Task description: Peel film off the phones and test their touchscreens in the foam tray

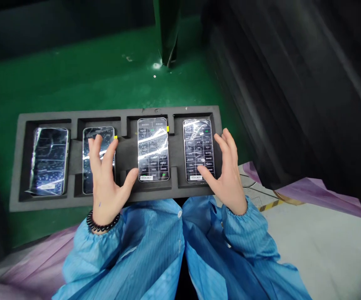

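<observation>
Several phones lie face up in a dark grey foam tray (pixel 155 193). Over the second phone (pixel 88 166) from the left my left hand (pixel 107 179) hovers, its fingers spread and partly covering the screen. Its thumb reaches towards the third phone (pixel 153 150), which shows a lit grid with a white label at the bottom. My right hand (pixel 227 175) is open around the rightmost phone (pixel 198 146), thumb over the lower screen, fingers beyond its right edge. Whether the fingertips touch is unclear. The leftmost phone (pixel 49 160) has a dark screen under loose film.
The tray rests on a green surface (pixel 89 87). A dark green post (pixel 168 37) stands at the back. Black stacked shapes (pixel 293 91) rise on the right, above purple sheeting (pixel 318 191). A pale floor (pixel 318 246) shows at lower right.
</observation>
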Demonstrator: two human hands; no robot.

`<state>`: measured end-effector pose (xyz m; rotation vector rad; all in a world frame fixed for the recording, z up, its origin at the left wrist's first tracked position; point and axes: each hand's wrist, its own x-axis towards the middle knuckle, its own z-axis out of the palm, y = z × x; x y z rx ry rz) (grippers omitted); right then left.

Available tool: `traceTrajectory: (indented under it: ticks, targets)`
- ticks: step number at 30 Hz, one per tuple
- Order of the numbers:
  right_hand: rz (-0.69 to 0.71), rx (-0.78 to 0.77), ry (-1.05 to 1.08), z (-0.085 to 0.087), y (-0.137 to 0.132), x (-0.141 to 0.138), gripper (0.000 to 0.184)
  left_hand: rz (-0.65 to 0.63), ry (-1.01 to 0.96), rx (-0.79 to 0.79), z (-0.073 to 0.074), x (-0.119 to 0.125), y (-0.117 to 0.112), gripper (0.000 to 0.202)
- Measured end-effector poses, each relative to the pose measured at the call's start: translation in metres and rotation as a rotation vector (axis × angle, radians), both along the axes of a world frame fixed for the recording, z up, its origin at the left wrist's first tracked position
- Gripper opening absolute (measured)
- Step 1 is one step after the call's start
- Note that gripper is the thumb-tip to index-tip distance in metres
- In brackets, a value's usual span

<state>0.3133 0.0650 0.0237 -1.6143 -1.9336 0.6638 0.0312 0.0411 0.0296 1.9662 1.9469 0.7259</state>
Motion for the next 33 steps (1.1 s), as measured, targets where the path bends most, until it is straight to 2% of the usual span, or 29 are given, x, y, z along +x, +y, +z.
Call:
traceTrajectory:
  ticks: [9,16,21,23,26,28,30,33]
  targets:
    - [0.070,0.064,-0.219,-0.001,0.019,-0.001,0.045,-0.023,0.072,0.102,0.002,0.023,0.022,0.054]
    - [0.050,0.049,-0.213,-0.002,0.016,-0.002,0.050,-0.132,0.194,-0.012,-0.006,0.029,0.025,0.055]
    - [0.043,0.060,-0.190,-0.002,0.015,-0.002,0.049,-0.145,0.208,0.004,-0.013,0.034,0.030,0.051]
    - [0.020,0.087,-0.177,-0.002,0.014,-0.002,0.049,-0.124,0.188,0.004,-0.010,0.033,0.029,0.051]
    - [-0.034,0.134,-0.164,0.000,0.011,0.004,0.046,-0.111,0.183,-0.033,0.008,0.027,0.023,0.055]
    - [-0.055,0.161,-0.182,0.003,0.009,0.010,0.040,-0.183,0.218,-0.060,0.023,0.022,0.020,0.054]
    - [-0.054,0.184,-0.210,0.004,0.007,0.015,0.035,-0.328,0.279,-0.059,0.035,0.018,0.020,0.051]
    - [-0.032,0.202,-0.262,0.006,0.003,0.018,0.032,-0.580,0.363,-0.015,0.039,0.020,0.033,0.046]
